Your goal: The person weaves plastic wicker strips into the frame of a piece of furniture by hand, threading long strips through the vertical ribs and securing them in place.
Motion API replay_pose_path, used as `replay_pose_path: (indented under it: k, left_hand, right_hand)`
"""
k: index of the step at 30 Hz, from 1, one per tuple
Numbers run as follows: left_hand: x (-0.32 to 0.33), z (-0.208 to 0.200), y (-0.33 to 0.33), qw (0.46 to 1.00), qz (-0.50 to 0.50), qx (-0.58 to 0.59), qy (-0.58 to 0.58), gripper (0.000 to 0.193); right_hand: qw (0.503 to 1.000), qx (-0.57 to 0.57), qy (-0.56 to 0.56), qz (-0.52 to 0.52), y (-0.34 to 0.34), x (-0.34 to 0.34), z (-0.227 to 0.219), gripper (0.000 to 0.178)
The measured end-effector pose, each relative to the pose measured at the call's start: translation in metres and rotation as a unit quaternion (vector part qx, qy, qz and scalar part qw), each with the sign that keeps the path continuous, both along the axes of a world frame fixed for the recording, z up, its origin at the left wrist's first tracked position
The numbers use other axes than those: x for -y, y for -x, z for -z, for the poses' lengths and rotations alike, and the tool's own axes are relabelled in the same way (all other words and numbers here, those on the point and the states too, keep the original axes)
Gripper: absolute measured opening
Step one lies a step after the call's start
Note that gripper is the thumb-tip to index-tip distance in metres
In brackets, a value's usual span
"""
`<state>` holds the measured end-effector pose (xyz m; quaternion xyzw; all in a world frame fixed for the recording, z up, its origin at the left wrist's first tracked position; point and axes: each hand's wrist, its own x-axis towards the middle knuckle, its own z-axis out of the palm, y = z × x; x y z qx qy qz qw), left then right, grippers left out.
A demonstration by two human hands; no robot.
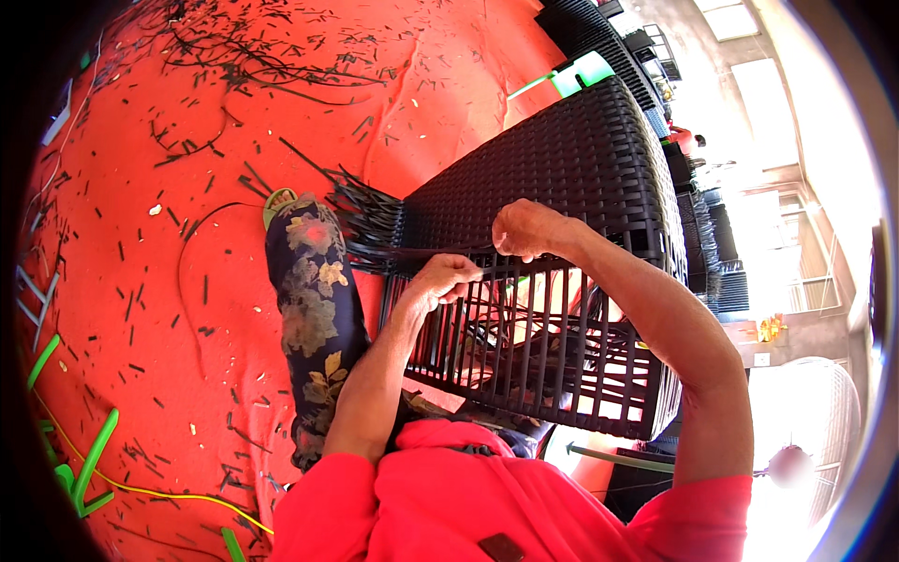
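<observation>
A half-woven black wicker furniture piece [552,155] lies tilted in front of me. Its far part is tightly woven, while bare lengthwise strands [524,375] with gaps form the part nearest my body. My left hand [442,283] is closed in a pinch on a black flat strip at the edge of the weave. Just right of it, my right hand [532,229] is curled closed against the same edge; its fingertips are partly hidden, and I cannot make out what they grip. Loose strip ends [365,211] fan out from the piece's left side.
Black strip offcuts [253,70] litter the red floor covering [225,309]. Green bars [89,468] and a yellow cord [178,495] lie at the lower left. A large fan [796,450] stands on the right. More black woven pieces [599,37] are stacked at the far right.
</observation>
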<state>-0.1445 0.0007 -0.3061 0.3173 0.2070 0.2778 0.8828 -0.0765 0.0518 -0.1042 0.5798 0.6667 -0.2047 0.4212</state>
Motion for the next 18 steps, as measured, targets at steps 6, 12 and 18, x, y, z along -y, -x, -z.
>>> replay_pose_path:
  k: [6,12,18]
  left_hand:
    - [-0.005,0.005,0.020,0.979,-0.084,0.171,0.078,0.014]
    - [0.006,0.008,0.003,0.973,-0.037,0.200,0.112,0.025]
    - [0.015,-0.007,-0.016,0.982,0.043,0.176,0.061,0.042]
  right_hand:
    - [0.985,-0.086,0.023,0.148,0.007,0.015,0.008,0.020]
    - [0.969,-0.095,-0.027,0.229,-0.001,0.007,0.007,0.016]
    - [0.994,-0.040,-0.034,0.098,-0.024,0.009,0.023,0.012]
